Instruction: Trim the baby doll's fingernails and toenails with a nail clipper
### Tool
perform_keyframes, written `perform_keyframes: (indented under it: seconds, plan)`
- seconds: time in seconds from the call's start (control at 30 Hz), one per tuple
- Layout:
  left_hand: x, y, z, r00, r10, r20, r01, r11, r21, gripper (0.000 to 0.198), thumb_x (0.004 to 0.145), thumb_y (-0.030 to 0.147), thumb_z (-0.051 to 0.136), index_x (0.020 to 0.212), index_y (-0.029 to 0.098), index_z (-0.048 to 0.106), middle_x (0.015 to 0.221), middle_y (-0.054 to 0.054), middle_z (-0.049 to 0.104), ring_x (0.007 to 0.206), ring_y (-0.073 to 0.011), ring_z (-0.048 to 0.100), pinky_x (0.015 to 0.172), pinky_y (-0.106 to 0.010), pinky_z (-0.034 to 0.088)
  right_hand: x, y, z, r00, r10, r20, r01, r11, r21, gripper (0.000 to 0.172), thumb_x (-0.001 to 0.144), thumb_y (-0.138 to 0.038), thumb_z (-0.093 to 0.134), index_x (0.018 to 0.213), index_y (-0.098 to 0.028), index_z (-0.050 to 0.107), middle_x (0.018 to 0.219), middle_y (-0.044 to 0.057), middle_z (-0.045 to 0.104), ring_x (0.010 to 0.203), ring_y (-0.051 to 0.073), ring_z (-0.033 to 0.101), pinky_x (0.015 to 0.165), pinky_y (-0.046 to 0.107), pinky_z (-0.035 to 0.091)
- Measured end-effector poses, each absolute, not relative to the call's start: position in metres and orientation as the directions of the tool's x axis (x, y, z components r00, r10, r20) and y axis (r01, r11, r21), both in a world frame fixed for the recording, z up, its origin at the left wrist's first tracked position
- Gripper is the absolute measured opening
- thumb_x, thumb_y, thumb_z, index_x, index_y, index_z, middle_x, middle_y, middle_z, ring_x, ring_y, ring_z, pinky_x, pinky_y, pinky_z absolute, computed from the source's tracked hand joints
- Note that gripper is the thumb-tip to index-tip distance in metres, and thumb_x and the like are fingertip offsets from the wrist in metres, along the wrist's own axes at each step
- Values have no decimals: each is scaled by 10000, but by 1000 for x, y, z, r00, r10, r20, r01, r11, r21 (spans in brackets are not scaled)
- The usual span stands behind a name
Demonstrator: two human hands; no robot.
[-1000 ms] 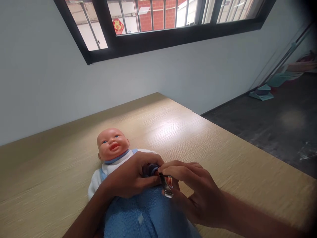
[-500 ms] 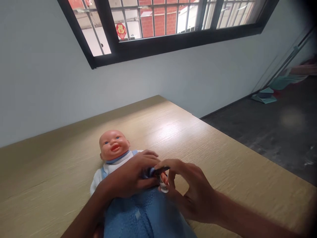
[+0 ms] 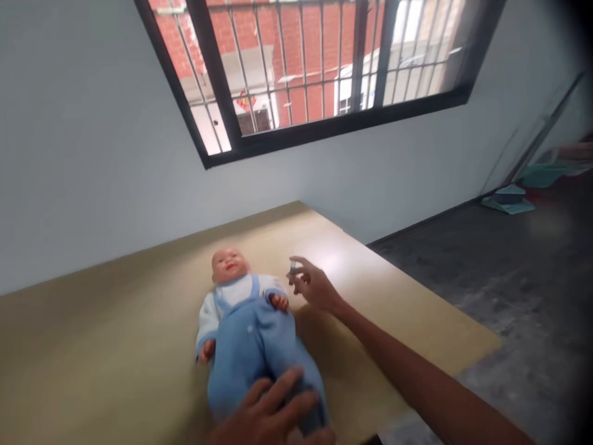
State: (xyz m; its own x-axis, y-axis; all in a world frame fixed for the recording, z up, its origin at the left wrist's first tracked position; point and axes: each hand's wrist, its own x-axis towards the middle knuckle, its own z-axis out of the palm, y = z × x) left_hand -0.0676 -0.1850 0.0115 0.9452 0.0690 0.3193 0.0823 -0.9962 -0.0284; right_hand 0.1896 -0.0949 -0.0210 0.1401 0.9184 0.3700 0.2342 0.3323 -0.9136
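A baby doll (image 3: pixel 236 340) lies on its back on the wooden table (image 3: pixel 139 346), dressed in a white top and blue overalls. Its head points toward the wall. My right hand (image 3: pixel 315 285) is raised beside the doll's arm, apart from it. Between its thumb and index finger is a small whitish-grey object (image 3: pixel 292 267), too small to name. Over the doll's legs, at the bottom edge, my left hand (image 3: pixel 278 411) has its fingers spread and nothing in them. Motion smears it, and whether it touches the overalls I cannot tell.
A barred window (image 3: pixel 301 80) with a dark frame is set in the white wall (image 3: pixel 92 154) behind the table. The table's right edge drops to a dark floor (image 3: pixel 463 272). Farther right, a turquoise dustpan (image 3: pixel 509 201) lies by the wall.
My right hand has moved from the doll's hand out to its side, still pinching the small object. My left hand has let go of the doll's arm and come down toward the legs. The view has shifted.
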Motion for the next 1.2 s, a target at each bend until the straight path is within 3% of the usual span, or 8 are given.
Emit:
perform_keyframes:
  seconds: [0.17,0.3,0.4,0.5,0.63,0.77,0.9,1.2]
  plan:
    - [-70,-237,10,860,462,218,411,-879,240,473,845,221,800,1289,246,638,1558,-156,507,1478,-415,429,1083,-582,533,179,-172,17,43,941,335,52,332,-942,459,989,-452,686,1334,-191,533,1057,82,753,766,165,730,757,345,640]
    - [-86,-247,12,761,562,324,416,-806,421,324,873,82,678,1160,229,651,1232,-117,629,1173,-306,590,961,-473,571,167,-267,30,21,913,408,-52,409,-911,389,1046,-391,651,1389,-248,537,1048,64,763,784,145,716,750,294,624]
    - [-91,-248,14,799,533,278,359,-794,491,537,766,3,666,1237,258,625,1219,-74,628,1148,-275,562,986,-432,536,158,-311,17,-91,909,407,-28,406,-913,410,1059,-379,640,1448,-313,526,1088,49,746,872,155,713,777,281,605]
    - [-89,-247,7,804,512,303,333,-810,483,549,722,37,712,1220,251,627,1232,-71,646,1158,-281,568,1037,-452,494,153,-324,7,-218,915,339,185,380,-906,441,1039,-350,666,1459,-349,532,1087,26,734,943,173,707,847,311,584]
    - [-83,-246,-20,723,437,535,244,-886,395,22,926,190,648,933,210,646,919,-47,709,885,-221,655,961,-437,496,152,-324,7,-183,918,351,240,388,-890,454,1047,-330,643,1479,-364,508,1111,21,734,1011,185,709,903,336,576]
    - [-79,-250,-36,664,428,613,225,-896,382,142,976,221,562,845,210,614,736,-31,666,733,-199,644,914,-434,519,153,-324,12,-85,906,415,208,423,-882,439,1054,-346,634,1474,-367,507,1126,22,738,965,166,725,842,282,583]
    - [-77,-256,-35,572,513,640,218,-847,485,117,995,215,544,882,214,576,693,-15,628,653,-177,589,823,-384,534,151,-326,13,-90,906,413,202,423,-884,423,1035,-366,669,1436,-370,534,1074,6,745,961,158,731,856,258,578]
    - [-75,-264,-62,234,814,532,262,-580,771,277,1067,502,442,1076,238,523,838,-6,579,682,-163,584,622,-261,481,109,-317,-17,121,804,582,20,584,-812,358,1028,-506,642,1303,-294,561,1146,88,717,1121,249,710,995,394,587]
